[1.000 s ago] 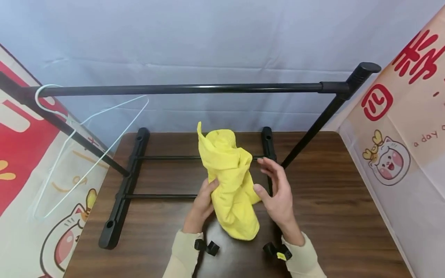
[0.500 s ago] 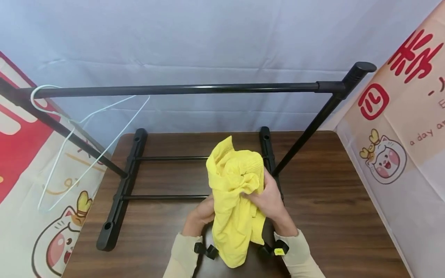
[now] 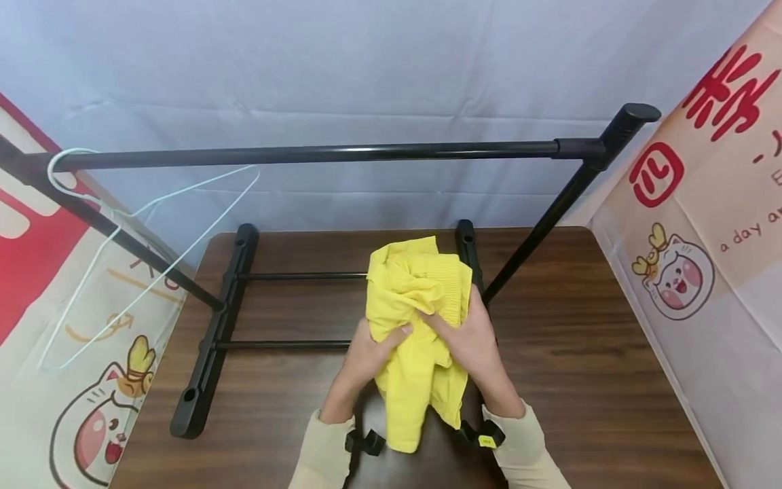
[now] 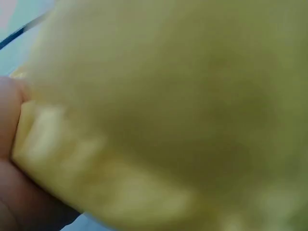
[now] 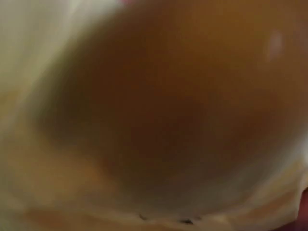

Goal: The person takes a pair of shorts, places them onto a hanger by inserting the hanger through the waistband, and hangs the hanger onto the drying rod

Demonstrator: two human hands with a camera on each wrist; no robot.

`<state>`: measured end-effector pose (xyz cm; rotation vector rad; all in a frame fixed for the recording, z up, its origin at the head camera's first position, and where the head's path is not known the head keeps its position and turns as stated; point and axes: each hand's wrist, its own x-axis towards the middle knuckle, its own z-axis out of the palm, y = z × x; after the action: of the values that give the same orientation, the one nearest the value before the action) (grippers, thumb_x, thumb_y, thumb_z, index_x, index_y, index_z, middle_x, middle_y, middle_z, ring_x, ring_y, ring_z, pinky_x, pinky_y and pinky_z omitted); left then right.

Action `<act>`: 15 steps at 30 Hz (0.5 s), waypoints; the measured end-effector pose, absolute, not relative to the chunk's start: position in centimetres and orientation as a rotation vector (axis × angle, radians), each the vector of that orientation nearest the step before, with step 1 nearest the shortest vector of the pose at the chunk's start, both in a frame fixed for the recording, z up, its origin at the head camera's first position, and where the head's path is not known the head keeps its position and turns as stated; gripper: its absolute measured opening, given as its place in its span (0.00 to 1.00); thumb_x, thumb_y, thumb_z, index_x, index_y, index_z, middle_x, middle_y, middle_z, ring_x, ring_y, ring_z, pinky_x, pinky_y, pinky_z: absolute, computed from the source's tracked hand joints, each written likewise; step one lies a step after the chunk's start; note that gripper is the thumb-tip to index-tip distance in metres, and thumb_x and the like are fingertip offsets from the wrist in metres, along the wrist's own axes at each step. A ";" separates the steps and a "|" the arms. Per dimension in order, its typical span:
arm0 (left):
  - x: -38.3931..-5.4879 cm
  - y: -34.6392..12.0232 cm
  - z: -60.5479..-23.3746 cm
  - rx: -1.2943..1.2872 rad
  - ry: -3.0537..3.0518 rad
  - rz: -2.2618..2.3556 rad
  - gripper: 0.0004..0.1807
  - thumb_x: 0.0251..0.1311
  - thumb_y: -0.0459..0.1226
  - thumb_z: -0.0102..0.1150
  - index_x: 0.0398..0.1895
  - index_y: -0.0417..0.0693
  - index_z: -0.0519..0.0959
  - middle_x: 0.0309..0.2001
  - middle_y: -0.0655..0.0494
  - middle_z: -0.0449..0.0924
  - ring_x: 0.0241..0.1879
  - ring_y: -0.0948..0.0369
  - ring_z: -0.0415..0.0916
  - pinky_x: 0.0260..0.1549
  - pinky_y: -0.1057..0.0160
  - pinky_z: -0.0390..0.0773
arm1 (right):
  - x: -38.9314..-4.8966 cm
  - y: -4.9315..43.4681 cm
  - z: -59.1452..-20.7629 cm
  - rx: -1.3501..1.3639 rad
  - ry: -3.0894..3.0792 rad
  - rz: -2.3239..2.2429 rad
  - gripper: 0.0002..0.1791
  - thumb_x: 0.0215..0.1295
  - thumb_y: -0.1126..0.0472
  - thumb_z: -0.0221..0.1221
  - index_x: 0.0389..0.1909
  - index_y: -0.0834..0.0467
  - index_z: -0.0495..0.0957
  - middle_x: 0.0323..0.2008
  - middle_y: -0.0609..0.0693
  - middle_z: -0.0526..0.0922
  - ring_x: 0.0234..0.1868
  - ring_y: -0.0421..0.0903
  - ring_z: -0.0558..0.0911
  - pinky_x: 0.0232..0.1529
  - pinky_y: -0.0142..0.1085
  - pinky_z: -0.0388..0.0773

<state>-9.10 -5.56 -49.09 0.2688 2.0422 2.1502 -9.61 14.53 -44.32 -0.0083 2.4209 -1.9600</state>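
Observation:
A bunched yellow garment (image 3: pixel 418 339) with a ribbed band hangs between both hands in the head view, above the table. My left hand (image 3: pixel 366 350) grips its left side, thumb lying over the front of the cloth. On the right side my right hand (image 3: pixel 473 339) holds it, thumb pressed into the folds near the ribbed band (image 3: pixel 455 282). Fingers of both hands are mostly hidden behind the fabric. In the left wrist view the yellow cloth (image 4: pixel 159 96) fills most of the picture, blurred, beside part of the hand (image 4: pixel 12 159). The right wrist view is too blurred to read.
A black rack stands on the brown wooden table (image 3: pixel 580 353), its top bar (image 3: pixel 342 154) crossing beyond the hands. One white wire hanger (image 3: pixel 153 282) hangs at the bar's left end. Two lower rods (image 3: pixel 287 344) join the rack's feet. Printed cloth panels flank the table.
My right hand has moved from beside the garment to grip it. The garment has been turned and gathered up, showing its ribbed band, and my left thumb has come round onto its front.

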 end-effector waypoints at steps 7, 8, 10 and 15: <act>-9.3 -6.4 -48.8 0.210 1.870 2.374 0.11 0.65 0.31 0.63 0.49 0.36 0.77 0.32 0.63 0.85 0.30 0.65 0.85 0.34 0.65 0.85 | -9.8 16.3 -44.2 -0.125 1.961 -1.986 0.39 0.73 0.54 0.66 0.77 0.53 0.56 0.63 0.62 0.79 0.53 0.50 0.89 0.51 0.41 0.88; -9.4 -6.5 -48.8 0.247 1.841 2.386 0.11 0.66 0.30 0.63 0.50 0.38 0.77 0.34 0.63 0.85 0.31 0.65 0.85 0.34 0.65 0.85 | -9.8 16.5 -44.2 -0.135 1.920 -1.991 0.38 0.74 0.54 0.65 0.77 0.53 0.57 0.63 0.63 0.79 0.53 0.49 0.90 0.51 0.42 0.88; -9.4 -6.7 -49.1 0.305 1.811 2.394 0.12 0.66 0.30 0.63 0.51 0.41 0.76 0.36 0.62 0.85 0.32 0.65 0.85 0.35 0.65 0.85 | -9.8 16.7 -44.4 -0.155 1.908 -1.999 0.36 0.75 0.55 0.64 0.77 0.55 0.60 0.63 0.63 0.80 0.52 0.48 0.90 0.50 0.42 0.88; -9.9 -7.4 -49.6 0.437 1.703 2.446 0.11 0.72 0.36 0.60 0.54 0.46 0.76 0.40 0.63 0.86 0.38 0.67 0.85 0.41 0.67 0.85 | -10.1 17.6 -43.7 -0.211 2.137 -1.952 0.34 0.72 0.57 0.67 0.75 0.56 0.67 0.61 0.62 0.83 0.47 0.46 0.91 0.47 0.41 0.89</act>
<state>-9.91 -7.40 -49.57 0.4372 1.7033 2.4456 -10.11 17.58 -43.71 -0.2108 2.1373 -1.9517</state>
